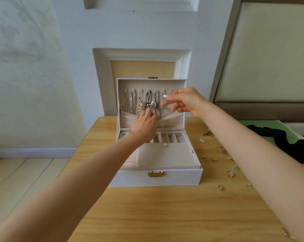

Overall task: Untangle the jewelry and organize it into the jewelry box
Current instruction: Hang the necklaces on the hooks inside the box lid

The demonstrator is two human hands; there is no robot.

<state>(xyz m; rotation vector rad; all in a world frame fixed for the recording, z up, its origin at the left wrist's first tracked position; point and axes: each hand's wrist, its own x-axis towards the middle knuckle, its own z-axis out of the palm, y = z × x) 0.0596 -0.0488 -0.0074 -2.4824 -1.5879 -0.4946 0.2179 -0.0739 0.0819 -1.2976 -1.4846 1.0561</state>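
Necklaces point(134, 102) hang straight down the upright lid point(180, 84); left hand point(145, 124) touches them, right hand point(182, 102) pinches a thin chain point(165, 108).

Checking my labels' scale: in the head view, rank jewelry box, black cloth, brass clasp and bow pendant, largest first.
1. jewelry box
2. black cloth, partly hidden
3. brass clasp and bow pendant: look alike, unranked

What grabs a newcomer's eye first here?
White jewelry box, open mid-table, necklaces hanging from its lid hooks. Left grip reaches the silver bow pendant there; right grip is up beside it. Loose rings lie scattered on the wooden table right of the box.
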